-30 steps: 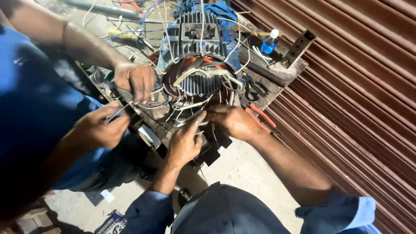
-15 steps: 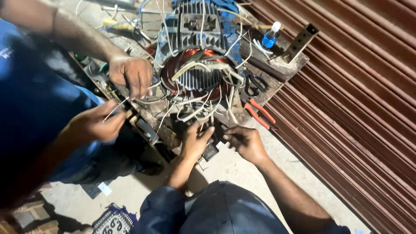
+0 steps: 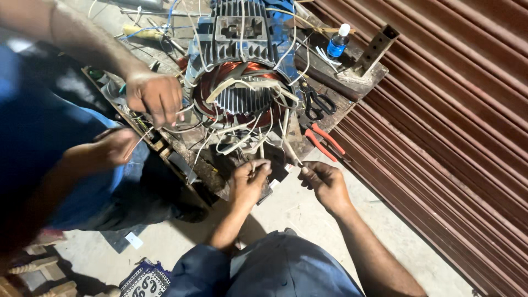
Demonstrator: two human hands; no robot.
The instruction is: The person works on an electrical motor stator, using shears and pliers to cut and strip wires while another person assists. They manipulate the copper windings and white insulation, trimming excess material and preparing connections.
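- Copper-coloured windings fill the open face of the grey finned motor [image 3: 240, 82], which sits on a low wooden bench [image 3: 335, 113]; white lead wires [image 3: 242, 140] spill from it toward the near edge.
- At the bench's far corner stands a small blue bottle [image 3: 336, 44] with a white cap; a patterned blue-and-white packet [image 3: 144, 281] lies on the floor at the bottom left.
- Left hand [image 3: 248, 181] is curled, fingertips pinching a wire end just below the motor.
- Right hand [image 3: 324, 184] pinches another white lead, close beside the left.
- Co-worker's hand [image 3: 155, 99] grips wires at the motor's left side.
- Red-handled pliers [image 3: 323, 140] and black scissors [image 3: 316, 104] lie on the bench's right part; a brown ribbed shutter [image 3: 451, 137] closes off the right, with bare concrete floor [image 3: 297, 212] between.
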